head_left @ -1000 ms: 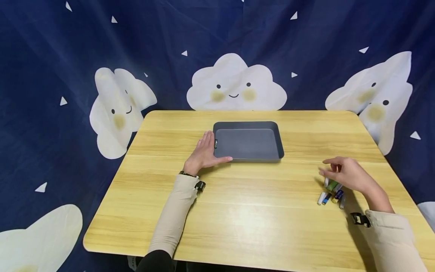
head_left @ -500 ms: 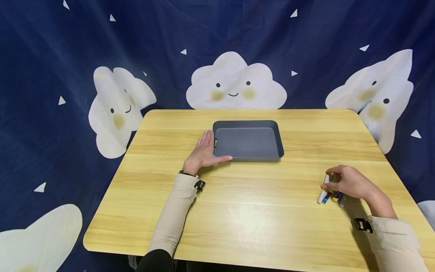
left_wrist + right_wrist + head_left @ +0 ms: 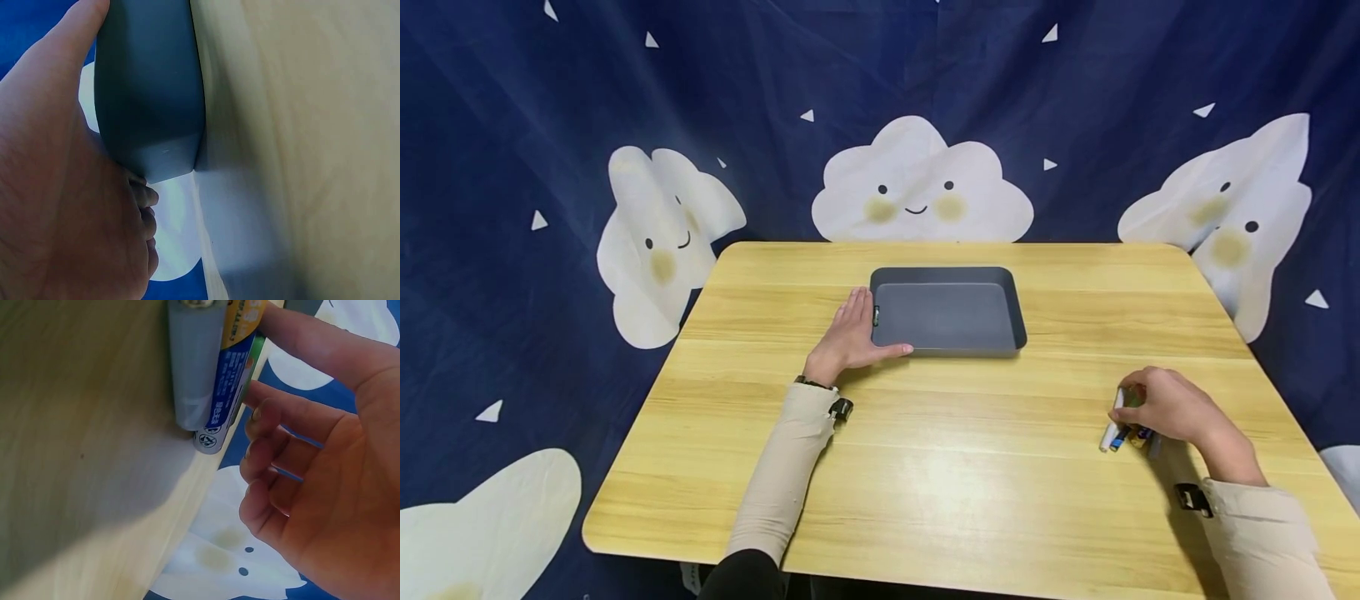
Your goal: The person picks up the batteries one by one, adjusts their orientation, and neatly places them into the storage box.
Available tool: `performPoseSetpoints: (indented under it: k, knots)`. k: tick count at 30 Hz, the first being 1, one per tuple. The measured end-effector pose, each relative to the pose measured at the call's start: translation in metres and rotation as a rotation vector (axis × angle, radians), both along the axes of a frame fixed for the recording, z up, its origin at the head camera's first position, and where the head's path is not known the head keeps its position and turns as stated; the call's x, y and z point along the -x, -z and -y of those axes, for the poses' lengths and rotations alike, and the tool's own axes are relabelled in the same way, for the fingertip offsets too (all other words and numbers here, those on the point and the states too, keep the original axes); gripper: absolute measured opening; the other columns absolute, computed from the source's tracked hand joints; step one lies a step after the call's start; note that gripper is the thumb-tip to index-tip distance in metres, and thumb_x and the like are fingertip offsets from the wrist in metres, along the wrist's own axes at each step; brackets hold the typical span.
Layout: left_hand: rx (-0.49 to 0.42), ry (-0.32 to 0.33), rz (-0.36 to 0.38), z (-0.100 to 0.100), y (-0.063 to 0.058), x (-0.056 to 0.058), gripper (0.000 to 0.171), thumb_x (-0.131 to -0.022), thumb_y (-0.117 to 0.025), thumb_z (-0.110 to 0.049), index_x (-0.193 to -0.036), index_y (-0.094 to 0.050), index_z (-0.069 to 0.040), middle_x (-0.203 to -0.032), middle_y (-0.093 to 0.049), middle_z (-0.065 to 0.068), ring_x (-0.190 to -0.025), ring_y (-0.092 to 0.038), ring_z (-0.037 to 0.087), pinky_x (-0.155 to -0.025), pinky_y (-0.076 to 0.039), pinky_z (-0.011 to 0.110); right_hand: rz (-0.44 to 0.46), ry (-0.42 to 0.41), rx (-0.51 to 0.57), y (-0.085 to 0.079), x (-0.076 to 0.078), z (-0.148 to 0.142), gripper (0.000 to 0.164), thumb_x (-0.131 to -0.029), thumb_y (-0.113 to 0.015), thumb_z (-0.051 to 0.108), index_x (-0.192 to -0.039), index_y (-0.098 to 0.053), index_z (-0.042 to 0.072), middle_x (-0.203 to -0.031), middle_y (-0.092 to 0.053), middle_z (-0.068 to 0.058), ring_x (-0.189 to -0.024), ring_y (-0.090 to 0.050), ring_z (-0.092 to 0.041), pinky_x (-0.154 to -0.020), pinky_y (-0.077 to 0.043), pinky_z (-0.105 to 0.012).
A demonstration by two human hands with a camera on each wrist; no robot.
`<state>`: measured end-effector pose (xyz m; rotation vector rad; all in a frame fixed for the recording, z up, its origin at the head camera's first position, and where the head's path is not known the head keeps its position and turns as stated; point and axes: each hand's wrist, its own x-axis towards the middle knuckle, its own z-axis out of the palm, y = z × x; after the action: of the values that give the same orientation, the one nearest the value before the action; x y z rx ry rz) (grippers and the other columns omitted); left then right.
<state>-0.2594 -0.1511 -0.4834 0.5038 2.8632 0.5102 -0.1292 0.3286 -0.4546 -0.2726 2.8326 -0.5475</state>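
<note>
My left hand [image 3: 846,337] rests on the near left corner of the grey tray [image 3: 951,317]. Its straight fingers lie along the outer left wall, while the thumb stretches along the front rim. Inside, against that left wall, is a small dark and green item [image 3: 876,316], perhaps a battery. At the right of the table my right hand [image 3: 1168,404] reaches down over a heap of batteries, thumb and index finger pinching at it. A white battery [image 3: 1108,435] shows beside the thumb. The right wrist view shows a grey battery [image 3: 197,369] and a blue-and-orange battery [image 3: 234,369]; the fingertips are partly hidden behind them.
The wooden table [image 3: 955,492] has rounded corners and its far edge meets a dark blue curtain [image 3: 760,75] printed with white clouds. Bare tabletop lies between the tray and the batteries.
My right hand has come down from above the batteries onto the heap, its thumb and index finger closing in on them. The left hand and the tray have stayed in place.
</note>
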Motion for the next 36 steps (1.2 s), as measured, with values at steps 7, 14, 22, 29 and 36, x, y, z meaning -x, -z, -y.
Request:
performPoseSetpoints:
  k: [7, 14, 22, 29, 36]
  knots:
    - [0.002, -0.002, 0.007, -0.001, 0.0, 0.0, 0.137, -0.079, -0.056, -0.089, -0.166, 0.002, -0.001, -0.176, 0.005, 0.017, -0.164, 0.006, 0.028, -0.135, -0.003, 0.045, 0.007, 0.007, -0.015, -0.001, 0.0, 0.003, 0.025, -0.086, -0.081, 0.03, -0.095, -0.074, 0.008, -0.074, -0.064, 0.002, -0.063, -0.052, -0.013, -0.057, -0.04, -0.03]
    - [0.014, 0.001, 0.004, -0.001, -0.001, 0.0, 0.135, -0.08, -0.056, -0.088, -0.165, 0.002, 0.0, -0.176, 0.004, 0.018, -0.164, 0.006, 0.028, -0.135, -0.002, 0.045, -0.031, -0.002, -0.006, -0.005, 0.002, 0.005, 0.02, -0.088, -0.081, 0.029, -0.086, -0.071, 0.012, -0.07, -0.054, 0.002, -0.057, -0.044, -0.01, -0.053, -0.032, -0.027]
    - [0.018, -0.001, 0.001, 0.0, -0.001, -0.001, 0.135, -0.08, -0.054, -0.089, -0.165, 0.002, 0.0, -0.176, 0.005, 0.017, -0.164, 0.006, 0.028, -0.135, -0.003, 0.045, -0.11, -0.02, 0.059, -0.013, 0.004, 0.007, 0.034, -0.091, -0.08, 0.024, -0.112, -0.073, -0.001, -0.068, -0.046, 0.002, -0.05, -0.034, -0.006, -0.05, -0.029, -0.024]
    - [0.012, -0.004, 0.003, 0.001, -0.001, -0.001, 0.136, -0.079, -0.054, -0.09, -0.165, 0.002, -0.001, -0.176, 0.004, 0.018, -0.164, 0.005, 0.028, -0.135, -0.003, 0.045, -0.202, -0.025, 0.127, -0.017, 0.01, 0.017, 0.043, -0.092, -0.079, 0.023, -0.12, -0.071, -0.008, -0.067, -0.046, 0.001, -0.049, -0.03, -0.003, -0.048, -0.029, -0.024]
    - [0.003, -0.006, 0.01, 0.0, -0.002, -0.001, 0.135, -0.08, -0.056, -0.088, -0.165, 0.001, 0.0, -0.176, 0.003, 0.018, -0.164, 0.005, 0.028, -0.135, -0.005, 0.046, -0.274, -0.056, 0.189, -0.019, 0.018, 0.027, 0.041, -0.092, -0.079, 0.021, -0.12, -0.072, -0.007, -0.068, -0.044, 0.002, -0.054, -0.03, -0.002, -0.052, -0.029, -0.023]
